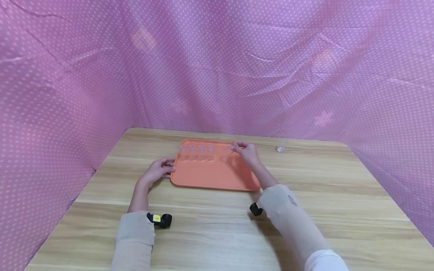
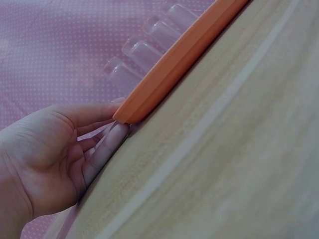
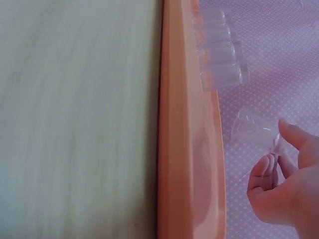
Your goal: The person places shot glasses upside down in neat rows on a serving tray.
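Observation:
An orange tray (image 1: 210,175) lies on the wooden table. My left hand (image 1: 157,171) grips its left edge, with the thumb at the rim and fingers beneath it in the left wrist view. Several clear cups (image 3: 222,77) stand in a row towards the tray's far left side. My right hand (image 1: 245,151) is above the tray's far right part. Between its thumb and fingers it pinches another clear cup (image 3: 254,128), which is tilted in the right wrist view and apart from the row. Faint round shapes show in front of the row; I cannot tell whether they are reflections.
A small clear cup (image 1: 280,148) stands on the table (image 1: 325,180) to the right of the tray. Pink dotted cloth (image 1: 217,75) hangs around the table's back and sides. Black cameras sit at both wrists.

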A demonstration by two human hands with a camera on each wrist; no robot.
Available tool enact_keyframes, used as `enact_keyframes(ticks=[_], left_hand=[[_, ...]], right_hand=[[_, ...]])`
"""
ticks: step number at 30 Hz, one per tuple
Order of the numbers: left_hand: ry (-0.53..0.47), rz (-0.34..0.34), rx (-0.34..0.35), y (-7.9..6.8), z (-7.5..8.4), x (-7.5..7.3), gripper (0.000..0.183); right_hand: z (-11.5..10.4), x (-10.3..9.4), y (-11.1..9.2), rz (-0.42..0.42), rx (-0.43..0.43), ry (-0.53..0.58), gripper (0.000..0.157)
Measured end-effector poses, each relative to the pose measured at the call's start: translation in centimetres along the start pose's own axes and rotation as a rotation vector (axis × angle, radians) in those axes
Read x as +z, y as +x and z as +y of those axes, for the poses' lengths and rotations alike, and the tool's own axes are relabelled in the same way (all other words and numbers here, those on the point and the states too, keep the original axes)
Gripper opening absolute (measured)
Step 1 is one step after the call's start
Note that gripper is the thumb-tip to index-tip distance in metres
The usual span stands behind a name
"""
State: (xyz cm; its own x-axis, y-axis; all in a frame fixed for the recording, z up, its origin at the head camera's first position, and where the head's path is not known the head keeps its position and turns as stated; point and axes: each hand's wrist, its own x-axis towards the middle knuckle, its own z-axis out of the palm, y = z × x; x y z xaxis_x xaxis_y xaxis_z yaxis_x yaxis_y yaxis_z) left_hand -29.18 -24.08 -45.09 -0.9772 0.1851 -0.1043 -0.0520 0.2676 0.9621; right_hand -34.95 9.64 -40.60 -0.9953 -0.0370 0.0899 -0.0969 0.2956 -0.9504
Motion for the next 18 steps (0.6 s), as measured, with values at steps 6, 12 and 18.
enact_keyframes(ticks=[6, 12, 18], left_hand=[[-0.001, -0.001, 0.007, 0.0, 0.0, 0.0, 0.049], [-0.001, -0.007, 0.007, -0.1, 0.1, -0.1, 0.05], [-0.008, -0.018, 0.026, 0.0, 0.0, -0.1, 0.05]], right_hand=[[-0.2, 1.2, 0.3, 0.025, 0.037, 0.066, 0.031], [-0.7, 2.5, 0.2, -0.065, 0.018, 0.073, 0.028], [-0.1, 4.0, 0.9, -0.034, -0.061, -0.058, 0.024]])
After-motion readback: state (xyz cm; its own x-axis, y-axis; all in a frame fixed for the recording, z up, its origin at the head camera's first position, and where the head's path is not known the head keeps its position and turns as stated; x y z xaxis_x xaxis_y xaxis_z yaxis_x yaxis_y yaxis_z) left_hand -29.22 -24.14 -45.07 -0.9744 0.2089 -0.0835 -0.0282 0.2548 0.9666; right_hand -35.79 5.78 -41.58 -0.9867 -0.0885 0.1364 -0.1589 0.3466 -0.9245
